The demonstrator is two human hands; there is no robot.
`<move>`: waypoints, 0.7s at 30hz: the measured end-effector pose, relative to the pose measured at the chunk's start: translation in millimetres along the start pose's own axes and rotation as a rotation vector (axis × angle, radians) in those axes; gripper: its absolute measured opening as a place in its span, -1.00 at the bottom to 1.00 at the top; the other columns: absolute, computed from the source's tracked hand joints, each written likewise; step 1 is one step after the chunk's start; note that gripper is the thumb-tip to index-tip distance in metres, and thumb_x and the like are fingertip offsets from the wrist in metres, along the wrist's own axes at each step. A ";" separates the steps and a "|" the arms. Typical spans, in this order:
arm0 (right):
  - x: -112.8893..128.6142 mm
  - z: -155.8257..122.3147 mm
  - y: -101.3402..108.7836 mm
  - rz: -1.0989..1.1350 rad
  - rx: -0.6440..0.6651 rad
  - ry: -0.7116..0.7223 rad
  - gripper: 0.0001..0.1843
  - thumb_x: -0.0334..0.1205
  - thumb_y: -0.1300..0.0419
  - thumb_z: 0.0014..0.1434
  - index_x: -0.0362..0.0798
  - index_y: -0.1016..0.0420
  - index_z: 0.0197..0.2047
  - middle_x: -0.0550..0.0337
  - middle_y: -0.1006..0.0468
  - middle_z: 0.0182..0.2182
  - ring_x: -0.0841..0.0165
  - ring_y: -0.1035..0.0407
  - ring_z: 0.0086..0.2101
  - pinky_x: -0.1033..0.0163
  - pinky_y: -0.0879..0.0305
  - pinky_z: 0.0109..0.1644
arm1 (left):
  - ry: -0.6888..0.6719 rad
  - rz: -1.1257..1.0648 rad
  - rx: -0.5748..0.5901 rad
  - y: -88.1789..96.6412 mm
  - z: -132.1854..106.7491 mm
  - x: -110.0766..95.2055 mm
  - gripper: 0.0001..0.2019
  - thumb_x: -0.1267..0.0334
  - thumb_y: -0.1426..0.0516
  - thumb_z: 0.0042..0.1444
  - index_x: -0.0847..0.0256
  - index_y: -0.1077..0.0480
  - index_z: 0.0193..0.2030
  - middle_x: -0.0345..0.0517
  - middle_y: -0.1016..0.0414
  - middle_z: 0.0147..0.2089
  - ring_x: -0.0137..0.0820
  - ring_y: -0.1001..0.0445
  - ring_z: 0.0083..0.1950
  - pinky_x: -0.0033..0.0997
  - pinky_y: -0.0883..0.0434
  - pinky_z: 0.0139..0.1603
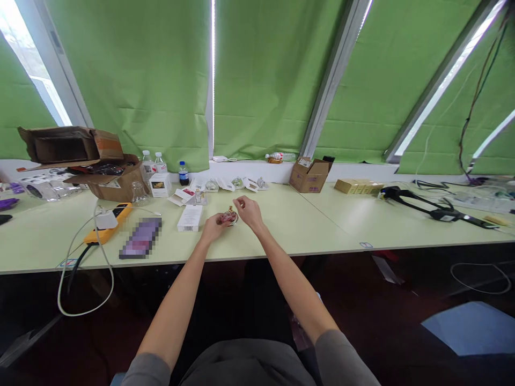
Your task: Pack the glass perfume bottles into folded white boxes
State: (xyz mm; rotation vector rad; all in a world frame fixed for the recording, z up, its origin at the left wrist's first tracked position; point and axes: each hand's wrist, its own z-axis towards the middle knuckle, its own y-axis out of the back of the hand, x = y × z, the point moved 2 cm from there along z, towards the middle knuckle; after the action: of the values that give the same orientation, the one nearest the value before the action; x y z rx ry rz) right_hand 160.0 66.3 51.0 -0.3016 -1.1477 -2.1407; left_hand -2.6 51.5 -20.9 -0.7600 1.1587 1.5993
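My left hand (213, 228) is closed around the side of a small rounded glass perfume bottle (229, 217) with pinkish contents and a gold neck on top. The bottle stands upright at the front part of the table. Just right of the gold neck, my right hand (249, 213) is raised with its fingers pinched together. Whatever those fingertips may hold is too small to make out. A white carton (190, 218) with a barcode lies left of my left hand. Behind it sits an opened white box (183, 197) beside a clear glass bottle (198, 197).
Several opened white boxes and glass bottles (237, 183) line the back edge. Brown cartons (309, 175) stand behind right and far left. Gold boxes (359, 186) and a black device (436, 212) lie right. A phone (141, 237), orange power strip (108, 225) and looping white cable are at left.
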 end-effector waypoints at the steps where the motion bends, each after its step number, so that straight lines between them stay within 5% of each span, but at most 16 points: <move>1: -6.1 0.7 3.8 0.010 -0.041 -0.012 -0.67 -0.05 0.03 0.29 -0.04 -0.48 -0.19 0.12 -0.59 -0.31 0.34 -0.43 -0.33 0.29 -0.21 -0.22 | -0.008 0.003 0.004 0.1 0.7 1.4 -0.67 0.13 -0.23 -0.06 0.19 -0.49 -0.13 -0.04 -0.57 -0.20 -0.26 -0.50 -0.21 -0.34 -0.38 -0.23; 6: -51.5 -3.1 15.1 -0.018 -0.181 -0.126 -0.66 -0.13 0.07 0.28 -0.07 -0.49 -0.23 0.09 -0.58 -0.37 0.32 -0.41 -0.36 0.28 -0.20 -0.22 | -0.037 0.001 0.018 -0.6 2.9 8.7 -0.64 0.09 -0.22 -0.04 0.20 -0.48 -0.11 -0.05 -0.56 -0.22 -0.31 -0.49 -0.25 -0.37 -0.38 -0.25; 11: -86.4 -21.7 9.8 -0.051 -0.170 -0.239 -0.63 -0.06 0.07 0.26 -0.09 -0.48 -0.22 0.08 -0.56 -0.32 0.31 -0.39 -0.35 0.26 -0.20 -0.24 | -0.038 -0.010 0.040 -1.7 3.9 11.4 -0.63 0.08 -0.21 -0.03 0.20 -0.47 -0.09 -0.05 -0.56 -0.19 -0.31 -0.49 -0.21 -0.37 -0.39 -0.23; 16: -91.6 -29.3 0.2 -0.099 -0.049 -0.273 -0.58 0.04 -0.10 0.17 -0.05 -0.40 0.00 0.08 -0.55 -0.26 0.28 -0.42 -0.29 0.25 -0.21 -0.21 | -0.025 -0.018 0.034 -1.7 4.0 9.5 -0.62 0.09 -0.22 -0.04 0.21 -0.47 -0.08 -0.05 -0.56 -0.18 -0.30 -0.49 -0.20 -0.36 -0.39 -0.20; 21: -90.0 -32.8 -8.4 -0.160 0.088 -0.239 -0.61 -0.25 -0.18 0.08 -0.06 -0.36 0.01 0.08 -0.55 -0.27 0.26 -0.41 -0.23 0.26 -0.21 -0.20 | -0.036 -0.019 0.042 -1.9 2.7 6.8 -0.64 0.10 -0.21 -0.03 0.21 -0.47 -0.09 -0.06 -0.56 -0.17 -0.31 -0.49 -0.19 -0.36 -0.40 -0.19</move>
State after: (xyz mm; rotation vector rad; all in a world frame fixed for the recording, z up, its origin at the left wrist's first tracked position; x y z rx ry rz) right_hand 224.8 84.3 -17.7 -0.4484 -1.4409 -2.2282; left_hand -2.8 56.5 -26.6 -0.7101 1.1524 1.5615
